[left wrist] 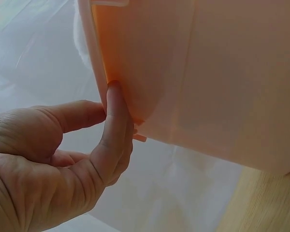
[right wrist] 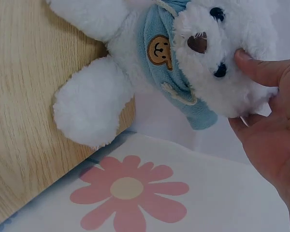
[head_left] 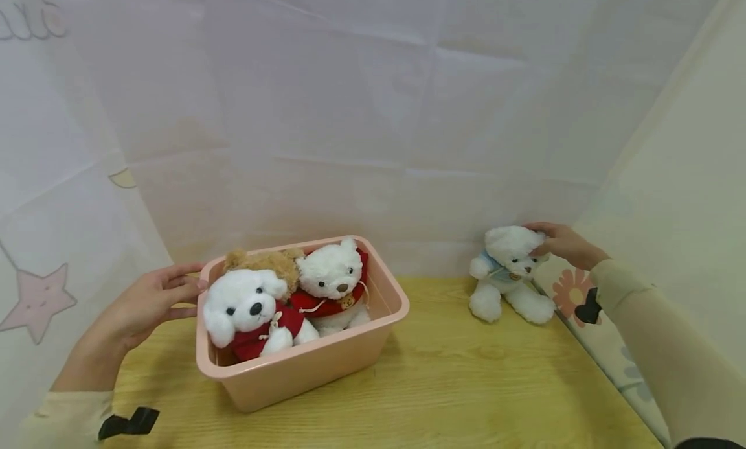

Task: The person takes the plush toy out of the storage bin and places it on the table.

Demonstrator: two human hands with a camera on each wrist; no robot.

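The right hand [head_left: 562, 243] gripped the head of the white teddy bear in blue [head_left: 511, 274], thumb on its face, fingers [right wrist: 261, 70] curled behind. The bear sat upright at the far right edge of the wooden surface [head_left: 466, 384], well apart from the pink plastic bin [head_left: 303, 365] to its left. The left hand [head_left: 146, 300], fingers straight, pressed the bin's left wall. Inside lay a white plush dog in red [head_left: 247, 313], a white bear in red [head_left: 332, 280] and a brown plush [head_left: 268, 261].

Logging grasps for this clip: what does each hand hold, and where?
Right hand grips the white bear by its head. Left hand only touches the pink bin at its end wall.
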